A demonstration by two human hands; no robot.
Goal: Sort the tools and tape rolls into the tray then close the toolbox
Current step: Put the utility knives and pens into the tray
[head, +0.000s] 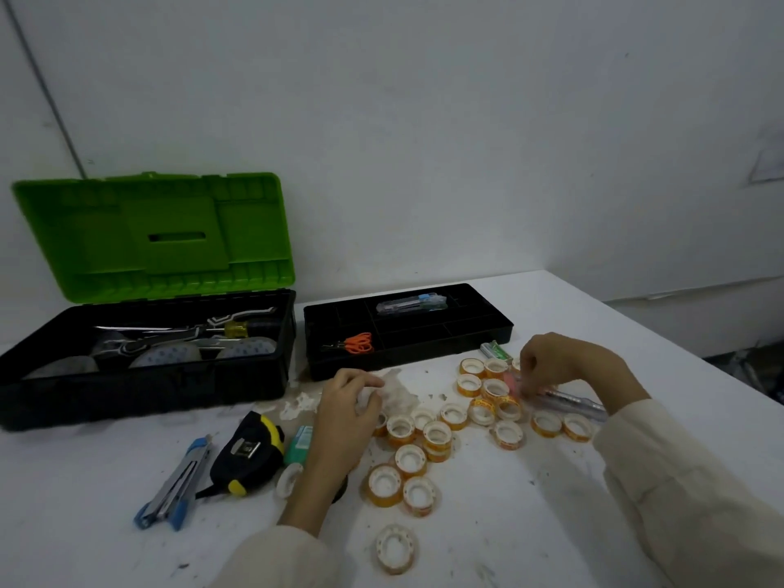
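Several small orange-and-white tape rolls (437, 435) lie scattered on the white table. My left hand (345, 411) holds a crumpled clear plastic wrapper (396, 392) just in front of the black tray (407, 358). My right hand (560, 364) reaches down among the rolls at the right, its fingertips pinching something pink and a clear pen-like tool (568, 403); which one it grips is unclear. The tray holds orange scissors (356, 343) and a clear-blue cutter (411, 302). The black toolbox (140, 375) stands open at the left with its green lid (152, 235) raised.
On the table in front of the toolbox lie a blue utility knife (178, 485), a black-and-yellow tape measure (250, 451) and a small green box (299, 445). A green-clear item (496, 351) lies by the tray's right corner. The table's right edge runs diagonally at the right.
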